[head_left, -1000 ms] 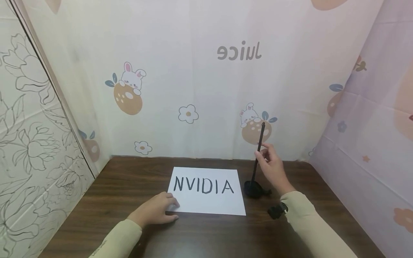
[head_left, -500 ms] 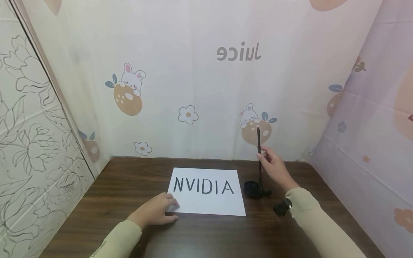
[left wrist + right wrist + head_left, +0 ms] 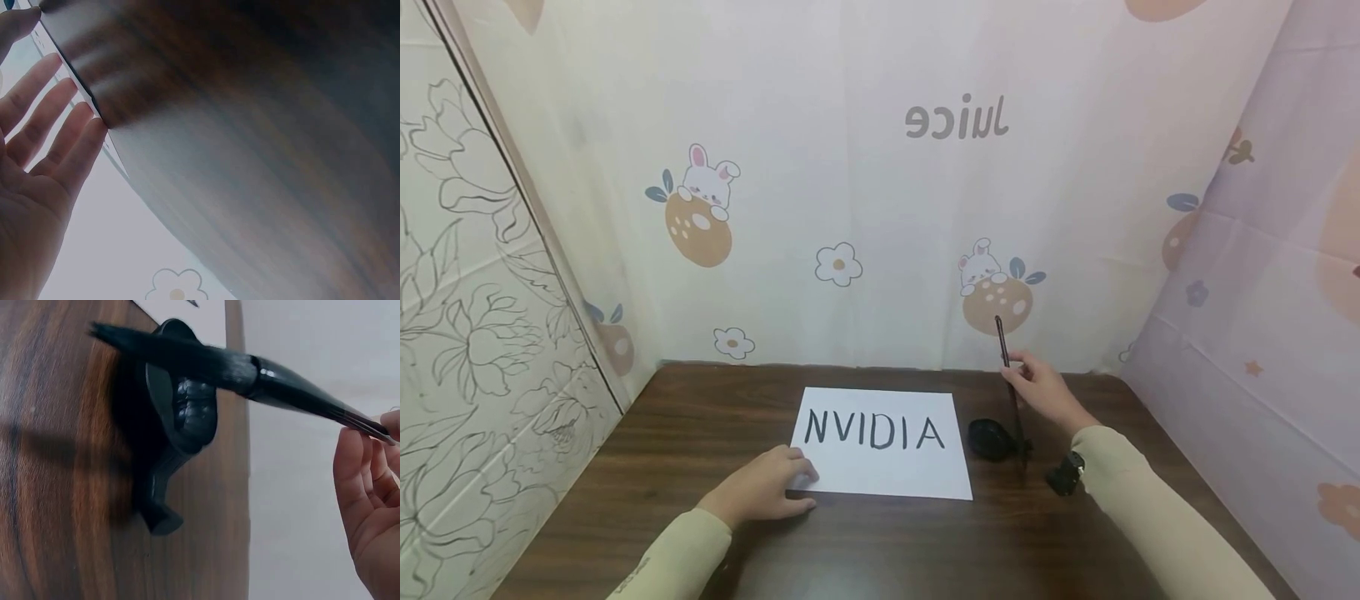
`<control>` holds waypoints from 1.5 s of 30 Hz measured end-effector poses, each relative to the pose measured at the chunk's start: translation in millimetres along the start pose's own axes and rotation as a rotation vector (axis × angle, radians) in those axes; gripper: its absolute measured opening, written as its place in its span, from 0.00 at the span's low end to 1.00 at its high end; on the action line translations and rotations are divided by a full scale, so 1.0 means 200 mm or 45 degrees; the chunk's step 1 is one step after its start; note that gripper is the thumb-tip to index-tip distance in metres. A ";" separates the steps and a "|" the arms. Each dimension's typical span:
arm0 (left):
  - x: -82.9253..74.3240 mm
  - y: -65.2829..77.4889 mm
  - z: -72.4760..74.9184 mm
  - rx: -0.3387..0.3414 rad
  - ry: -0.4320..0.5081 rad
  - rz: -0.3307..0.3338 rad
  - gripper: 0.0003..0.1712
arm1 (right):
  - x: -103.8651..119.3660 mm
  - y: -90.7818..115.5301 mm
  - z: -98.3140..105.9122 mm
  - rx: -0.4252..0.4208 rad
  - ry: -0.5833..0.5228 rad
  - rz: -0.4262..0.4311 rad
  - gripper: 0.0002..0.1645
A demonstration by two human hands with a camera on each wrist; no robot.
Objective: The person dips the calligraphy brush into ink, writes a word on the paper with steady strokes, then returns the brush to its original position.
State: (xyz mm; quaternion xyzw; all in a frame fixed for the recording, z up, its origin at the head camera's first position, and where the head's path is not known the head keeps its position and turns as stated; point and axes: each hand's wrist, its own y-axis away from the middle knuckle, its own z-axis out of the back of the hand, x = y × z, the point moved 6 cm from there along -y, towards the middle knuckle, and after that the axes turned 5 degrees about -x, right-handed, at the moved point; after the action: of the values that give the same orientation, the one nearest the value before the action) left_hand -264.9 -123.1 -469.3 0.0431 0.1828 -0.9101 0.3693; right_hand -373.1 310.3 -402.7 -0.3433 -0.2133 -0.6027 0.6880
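My right hand pinches a black ink brush partway down its handle. In the right wrist view the brush's dark bristles point away from the fingers and cross in front of a black ink dish. That dish, with a stubby spout-like arm, sits right of a white paper sheet lettered NVIDIA. The bristles hang by the arm's end, apparently above the table. My left hand rests its fingers on the paper's lower left corner. In the left wrist view the left hand's fingers are spread and nearly straight.
Everything stands on a dark wooden table. A patterned curtain hangs right behind its far edge, with more hangings at both sides. A black wrist device sits at the right sleeve.
My right hand has moved right and slightly nearer. The brush's tip has left the dish's bowl for its right side, and its top now leans left. The left hand and paper stay put.
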 end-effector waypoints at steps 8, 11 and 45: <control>0.00 0.00 0.00 0.014 0.010 0.014 0.17 | -0.08 0.00 -0.01 0.089 -0.009 -0.086 0.33; 0.00 0.00 0.00 0.014 0.009 0.020 0.17 | -0.11 0.00 -0.03 0.146 0.004 -0.138 0.33; 0.00 0.00 0.00 -0.002 0.009 0.008 0.17 | -0.30 0.03 -0.18 0.312 0.191 -0.205 0.28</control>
State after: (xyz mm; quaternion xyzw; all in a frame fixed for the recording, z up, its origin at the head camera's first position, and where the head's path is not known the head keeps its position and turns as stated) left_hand -265.5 -123.5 -470.5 0.0466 0.1846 -0.9086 0.3717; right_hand -383.2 324.1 -470.4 -0.1926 -0.2599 -0.6494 0.6882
